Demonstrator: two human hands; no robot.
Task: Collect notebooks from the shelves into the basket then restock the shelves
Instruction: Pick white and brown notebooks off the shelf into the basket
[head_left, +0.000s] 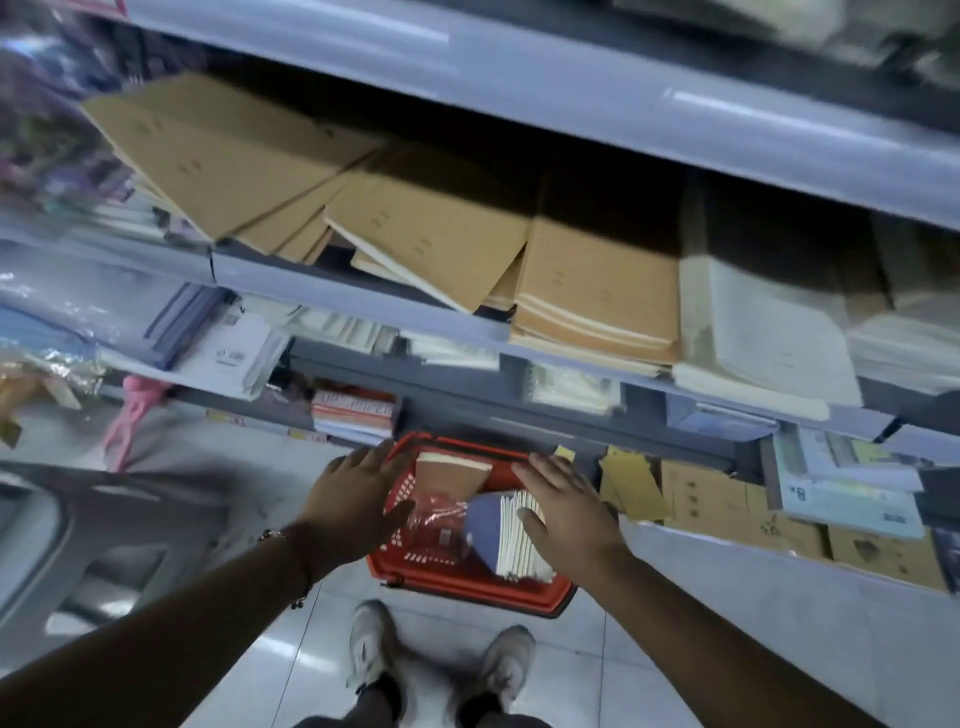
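A red plastic basket (540, 597) stands on the floor in front of my feet. Inside it lie a brown-covered notebook (449, 475), a stack of blue-covered notebooks (501, 530) and a clear plastic wrapper (436, 512). My left hand (358, 493) hovers above the basket's left side with its fingers spread straight, holding nothing. My right hand (563, 501) hovers over the blue stack, fingers straight, also holding nothing. Piles of brown kraft notebooks (431, 228) lie on the grey shelf (363, 296) above.
Lower shelves carry white booklets (234, 353), an orange-and-white pack (356, 413) and cardboard boxes (727, 504) at the right. Paper-wrapped stacks (769, 332) sit right of the kraft piles. My two grey shoes (436, 654) stand on the tiled floor.
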